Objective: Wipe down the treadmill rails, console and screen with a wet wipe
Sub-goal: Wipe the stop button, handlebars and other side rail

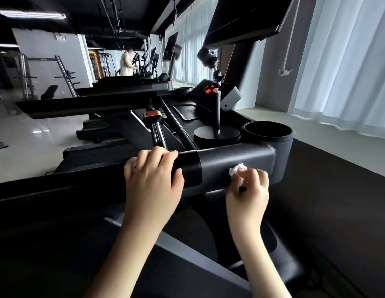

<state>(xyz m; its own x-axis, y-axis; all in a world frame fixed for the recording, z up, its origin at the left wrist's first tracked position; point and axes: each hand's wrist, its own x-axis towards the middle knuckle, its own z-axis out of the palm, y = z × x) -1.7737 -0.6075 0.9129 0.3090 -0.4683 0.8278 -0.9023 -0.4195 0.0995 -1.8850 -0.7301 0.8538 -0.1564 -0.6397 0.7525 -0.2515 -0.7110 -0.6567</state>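
Lower right of centre, the right hand (247, 190) has its fingers curled in, pinching a scrunched-up white wet wipe (236, 168) at the fingertips. The wad is pressed on the front face of the treadmill's front rail (230, 158). Just left of it, the left hand (152, 179) wraps over the top of the same rail, thumb on the front. Behind the rail sits the console (187, 112) with a cup holder (268, 130) and a round-based stand (217, 134). Screen (247, 16) is top right, white curtains (348, 61) far right, and a person (127, 62) is on another machine upper left.

A crumpled white wet wipe (237, 170) lies against the front of the black treadmill rail (228, 155).
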